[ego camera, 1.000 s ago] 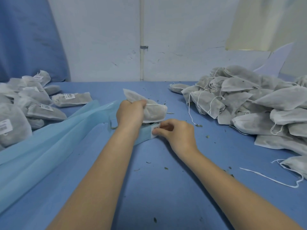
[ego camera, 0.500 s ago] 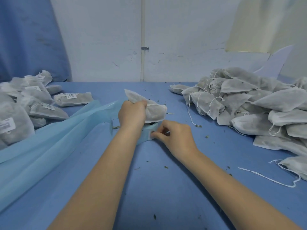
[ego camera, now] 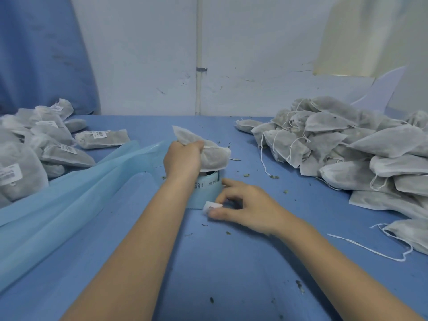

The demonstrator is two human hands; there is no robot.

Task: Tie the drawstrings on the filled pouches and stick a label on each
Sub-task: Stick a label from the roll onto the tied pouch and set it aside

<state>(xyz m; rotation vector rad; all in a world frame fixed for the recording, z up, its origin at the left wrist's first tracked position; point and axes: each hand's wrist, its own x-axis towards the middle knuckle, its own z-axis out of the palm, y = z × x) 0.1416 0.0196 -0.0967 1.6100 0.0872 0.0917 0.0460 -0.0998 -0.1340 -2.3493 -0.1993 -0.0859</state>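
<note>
A single head-worn camera gives the only view, so no second view shares any part of the scene. It looks forward and down from the person's own standpoint, over both bare forearms, which enter from the bottom edge and reach toward the middle. The blue tabletop (ego camera: 231,274) fills the lower half and lies close beneath the lens; its far edge meets a white wall (ego camera: 254,54) straight ahead. The wide-angle lens bends the edges of the picture: a blue curtain (ego camera: 34,54) at far left leans inward. Heaps of pouches at both sides are cut off by the frame.
</note>
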